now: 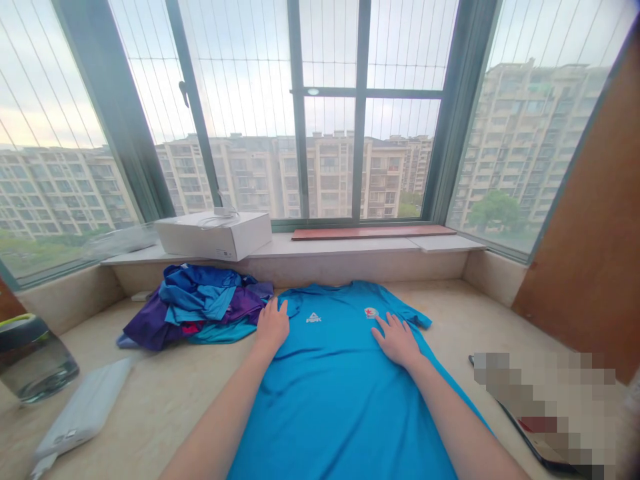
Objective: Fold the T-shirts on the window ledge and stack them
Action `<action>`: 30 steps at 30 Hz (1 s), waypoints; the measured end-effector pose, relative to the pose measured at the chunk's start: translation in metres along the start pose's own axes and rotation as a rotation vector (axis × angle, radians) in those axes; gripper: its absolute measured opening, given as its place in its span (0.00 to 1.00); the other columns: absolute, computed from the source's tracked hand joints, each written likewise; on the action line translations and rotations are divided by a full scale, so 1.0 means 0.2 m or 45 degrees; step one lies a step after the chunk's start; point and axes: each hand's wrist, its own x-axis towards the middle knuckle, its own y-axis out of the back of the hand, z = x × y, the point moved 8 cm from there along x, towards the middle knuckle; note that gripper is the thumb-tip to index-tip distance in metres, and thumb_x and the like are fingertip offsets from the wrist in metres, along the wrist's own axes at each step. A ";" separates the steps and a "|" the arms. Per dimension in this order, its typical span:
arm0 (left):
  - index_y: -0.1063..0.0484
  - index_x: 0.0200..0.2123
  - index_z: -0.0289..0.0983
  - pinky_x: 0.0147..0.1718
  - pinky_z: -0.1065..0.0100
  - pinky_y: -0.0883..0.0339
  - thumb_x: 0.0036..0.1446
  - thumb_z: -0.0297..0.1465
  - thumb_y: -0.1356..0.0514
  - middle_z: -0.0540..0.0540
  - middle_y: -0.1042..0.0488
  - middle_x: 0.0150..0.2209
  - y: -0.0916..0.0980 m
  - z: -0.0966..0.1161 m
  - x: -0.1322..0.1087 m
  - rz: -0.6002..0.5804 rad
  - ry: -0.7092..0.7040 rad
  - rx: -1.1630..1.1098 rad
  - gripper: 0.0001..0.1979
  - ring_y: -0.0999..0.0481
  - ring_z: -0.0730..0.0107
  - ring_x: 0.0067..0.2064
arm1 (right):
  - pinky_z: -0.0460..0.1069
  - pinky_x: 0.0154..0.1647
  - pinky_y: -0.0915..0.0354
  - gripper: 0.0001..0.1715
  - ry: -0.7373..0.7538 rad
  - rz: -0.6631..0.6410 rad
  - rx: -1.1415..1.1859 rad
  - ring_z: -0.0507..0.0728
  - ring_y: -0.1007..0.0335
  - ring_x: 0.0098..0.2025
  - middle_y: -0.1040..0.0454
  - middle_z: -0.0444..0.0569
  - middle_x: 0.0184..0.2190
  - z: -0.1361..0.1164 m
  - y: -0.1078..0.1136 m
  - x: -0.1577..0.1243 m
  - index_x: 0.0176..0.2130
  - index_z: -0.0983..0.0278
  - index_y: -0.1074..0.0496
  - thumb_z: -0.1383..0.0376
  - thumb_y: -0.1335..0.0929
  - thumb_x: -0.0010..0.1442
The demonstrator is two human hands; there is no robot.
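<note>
The shirt (330, 400) lies in front of me on the worktop (165, 400), front up, collar (333, 289) towards the window (361, 147). Its laying-out looks mostly done to me: the chest is fairly flat, with the logo (313, 318) and badge (371, 313) showing, and the right-hand sleeve (415, 315) reaches outward. What seems left is the creasing over the body and the other sleeve, bunched beside my hand. The hem is out of view, so I cannot judge it. My left hand (273, 327) rests at the shirt's edge by that shoulder, fingers stretched out and slightly parted; my right hand (399, 340) lies on the chest just below the badge, fingers spread, pinching nothing. Just past my left hand, a heap of clothes (200, 307) crowds that shoulder; whether they touch I cannot tell. Nearer me on the left are a white power bank (83, 410) and a bottle (37, 363); on the right, apart from the cloth, lies something phone-like (525, 427), masked by blocks. Beyond, on the sill (350, 247), sit a box (220, 237) and a red board (373, 232).
</note>
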 end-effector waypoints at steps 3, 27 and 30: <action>0.28 0.56 0.28 0.54 0.52 0.34 0.67 0.31 0.47 0.27 0.26 0.54 -0.05 -0.03 0.01 0.022 0.094 -0.026 0.19 0.27 0.44 0.56 | 0.62 0.71 0.60 0.37 0.000 0.011 0.007 0.65 0.59 0.75 0.51 0.56 0.73 0.00 -0.01 0.01 0.71 0.58 0.45 0.47 0.46 0.71; 0.41 0.19 0.43 0.25 0.65 0.36 0.54 0.44 0.45 0.48 0.32 0.20 -0.15 -0.56 0.06 0.389 0.880 -1.407 0.17 0.29 0.62 0.26 | 0.62 0.71 0.58 0.36 0.001 0.035 0.007 0.65 0.58 0.74 0.49 0.56 0.73 0.02 -0.02 0.01 0.70 0.57 0.43 0.47 0.45 0.71; 0.37 0.20 0.41 0.26 0.64 0.32 0.47 0.44 0.40 0.49 0.30 0.20 -0.18 -0.48 0.11 0.244 0.801 -1.691 0.14 0.28 0.64 0.23 | 0.62 0.71 0.59 0.36 0.002 0.040 0.006 0.66 0.58 0.74 0.49 0.57 0.73 0.02 -0.02 0.01 0.71 0.59 0.43 0.48 0.45 0.71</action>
